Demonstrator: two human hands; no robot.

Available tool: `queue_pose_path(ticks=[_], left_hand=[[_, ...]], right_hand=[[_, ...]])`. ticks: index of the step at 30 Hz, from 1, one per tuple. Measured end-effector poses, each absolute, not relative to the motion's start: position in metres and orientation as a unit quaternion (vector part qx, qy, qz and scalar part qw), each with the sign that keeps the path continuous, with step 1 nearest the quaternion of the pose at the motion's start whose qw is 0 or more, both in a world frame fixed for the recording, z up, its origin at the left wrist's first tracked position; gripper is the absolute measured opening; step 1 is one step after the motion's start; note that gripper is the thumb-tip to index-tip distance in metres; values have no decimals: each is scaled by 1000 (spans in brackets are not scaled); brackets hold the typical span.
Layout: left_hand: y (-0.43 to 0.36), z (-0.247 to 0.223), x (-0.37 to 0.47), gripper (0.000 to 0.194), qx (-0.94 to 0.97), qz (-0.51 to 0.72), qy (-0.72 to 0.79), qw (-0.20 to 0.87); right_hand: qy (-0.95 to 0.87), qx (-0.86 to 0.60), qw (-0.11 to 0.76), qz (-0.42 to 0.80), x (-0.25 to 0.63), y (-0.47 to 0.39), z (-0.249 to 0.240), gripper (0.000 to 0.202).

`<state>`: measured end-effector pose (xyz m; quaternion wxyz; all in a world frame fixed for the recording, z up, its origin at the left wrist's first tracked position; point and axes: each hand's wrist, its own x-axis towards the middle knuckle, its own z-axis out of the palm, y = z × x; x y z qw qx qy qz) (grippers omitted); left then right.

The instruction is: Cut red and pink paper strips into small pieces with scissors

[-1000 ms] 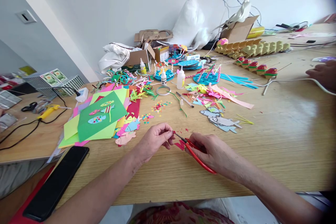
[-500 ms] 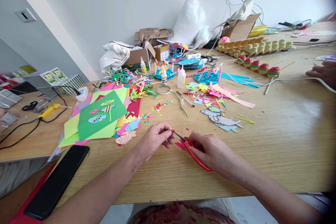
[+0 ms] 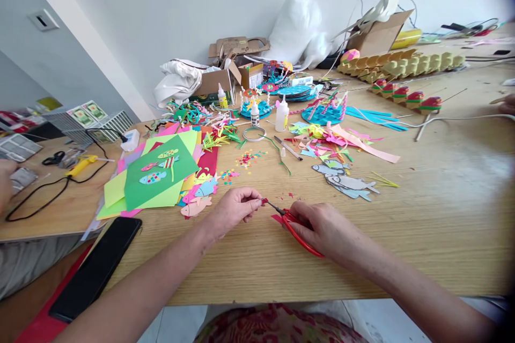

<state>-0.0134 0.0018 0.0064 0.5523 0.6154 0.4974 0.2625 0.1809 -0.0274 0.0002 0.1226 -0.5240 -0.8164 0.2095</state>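
Scissors [image 3: 288, 222]: tips point far-left; long axis diagonal, handles near-right
Right hand [image 3: 319, 225] grip: around handles
Left hand [image 3: 237, 208] grip: pinching red scrap [image 3: 264, 201]

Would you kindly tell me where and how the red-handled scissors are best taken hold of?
The scissors are probably best gripped by their red handles, coming from the right, as the right hand holds them: these curve out wide on that side, while the slim dark blades point left, toward the left hand and its small red piece.
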Motion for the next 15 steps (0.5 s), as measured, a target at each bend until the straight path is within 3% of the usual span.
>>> queue_pose_path(ticks=[8,15], left_hand=[[1,2,-14,13,568,285,493,594],[-3,0,-13,14,510,317,468,648]], right_hand=[[-810,-515,139,242,179,-25,6,25],[-749,-531,179,354,175,-13,8,25]])
